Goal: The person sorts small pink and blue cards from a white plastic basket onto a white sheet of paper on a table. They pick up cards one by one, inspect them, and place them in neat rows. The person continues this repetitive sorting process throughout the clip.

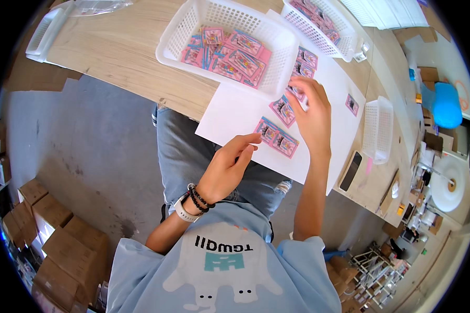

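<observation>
Small pink-and-blue cards, each with what looks like a black false eyelash, lie on a white sheet. My left hand is at the near pair, its fingertips by the left card; whether they touch it is unclear. Against that one lies the right card. Above the pair is a tilted card. My right hand hovers with thumb and forefinger apart around a partly hidden card. Two more cards continue the row upward. Neither hand visibly holds anything.
A white perforated basket holds many pink cards, and a second basket stands behind it. At right are a lone card, a small basket and a phone. The wooden table's edge runs before my lap.
</observation>
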### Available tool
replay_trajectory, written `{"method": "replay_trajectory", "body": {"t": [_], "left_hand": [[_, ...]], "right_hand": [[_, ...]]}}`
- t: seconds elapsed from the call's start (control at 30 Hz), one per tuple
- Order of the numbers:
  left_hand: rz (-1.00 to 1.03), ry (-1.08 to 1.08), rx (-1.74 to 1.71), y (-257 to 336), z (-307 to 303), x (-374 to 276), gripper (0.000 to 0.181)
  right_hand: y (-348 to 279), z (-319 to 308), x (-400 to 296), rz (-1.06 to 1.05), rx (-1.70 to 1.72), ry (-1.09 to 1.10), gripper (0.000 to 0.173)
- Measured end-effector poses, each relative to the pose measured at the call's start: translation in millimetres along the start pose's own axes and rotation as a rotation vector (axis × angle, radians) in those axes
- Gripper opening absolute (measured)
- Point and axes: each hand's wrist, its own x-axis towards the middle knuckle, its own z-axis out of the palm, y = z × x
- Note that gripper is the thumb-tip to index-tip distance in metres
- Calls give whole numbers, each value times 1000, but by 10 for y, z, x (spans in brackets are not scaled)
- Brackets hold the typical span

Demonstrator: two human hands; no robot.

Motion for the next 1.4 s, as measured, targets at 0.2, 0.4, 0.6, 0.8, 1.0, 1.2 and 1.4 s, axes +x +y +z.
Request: {"method": "replay_trajectory", "body": {"t": [0.2, 0.4, 0.6, 0.8, 1.0, 1.2, 1.4], "left_hand": [[30, 12, 100, 168, -41, 25, 30], [75, 28, 121, 181, -125, 35, 28], [70, 33, 97, 171, -165, 51, 28], [69, 23, 100, 162, -177, 27, 29], [57, 16, 98, 146, -161, 10, 29], [95, 28, 123, 124, -192, -6, 24], [78, 8, 136, 133, -188, -8, 24]], "right_hand": [[-207, 570, 746, -151, -293, -361, 36], [-235, 811, 880, 42, -374, -459, 56], [-246, 818, 850, -39, -360, -364, 35], [-188, 873, 875, -29, -340, -374, 30], [-46, 965, 909, -32, -300, -377, 33], [-22, 1054, 942, 17, -186, -380, 38], [17, 1145, 927, 63, -239, -341, 36]]}}
